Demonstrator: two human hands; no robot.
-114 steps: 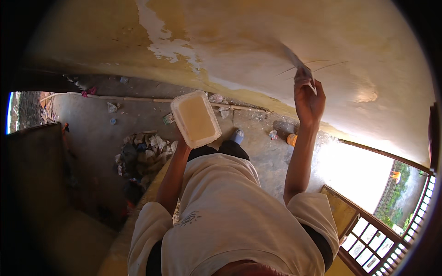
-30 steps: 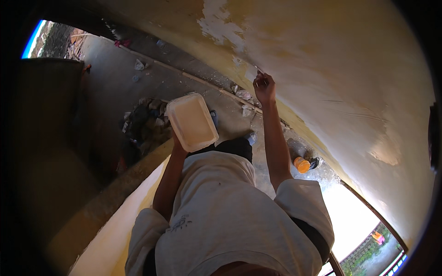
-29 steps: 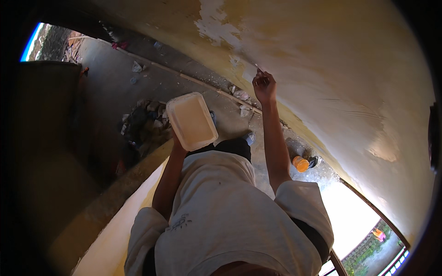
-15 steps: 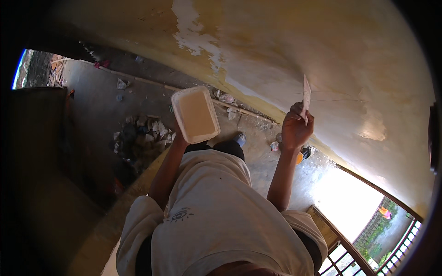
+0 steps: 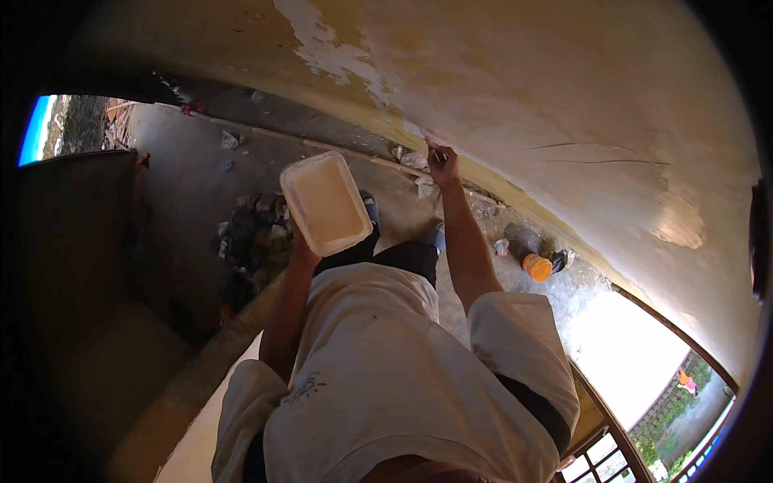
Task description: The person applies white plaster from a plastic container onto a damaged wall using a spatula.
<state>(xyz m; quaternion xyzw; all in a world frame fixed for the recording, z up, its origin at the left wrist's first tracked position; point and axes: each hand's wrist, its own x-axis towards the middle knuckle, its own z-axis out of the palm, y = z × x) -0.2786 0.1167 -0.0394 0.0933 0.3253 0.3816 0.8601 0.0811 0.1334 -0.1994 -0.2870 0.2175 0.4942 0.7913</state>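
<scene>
My left hand (image 5: pixel 301 246) grips a pale rectangular plastic tub (image 5: pixel 291 193) from its left side; most of the fingers are hidden behind it. Inside lies a smooth beige paste (image 5: pixel 326 201). My right hand (image 5: pixel 444 165) is closed at the lower part of the wall (image 5: pixel 547 105). A thin pale putty scraper (image 5: pixel 425 138) pokes out past its fingers against the wall, and only a little of it shows. Two thin dark lines run across the whitish coat right of that hand. Left of it, a white patch (image 5: pixel 334 56) with ragged edges breaks the yellowish paint.
A long pole (image 5: pixel 266 134) lies on the floor along the wall's foot. Rubble and crumpled scraps (image 5: pixel 254 229) are heaped at the left. An orange bucket (image 5: pixel 537 267) sits near the wall at the right, before a bright doorway (image 5: pixel 620 346). My feet stand below the tub.
My right hand has swung left and lower along the wall with the scraper. The tub has shifted slightly left in my left hand. The view has turned a little.
</scene>
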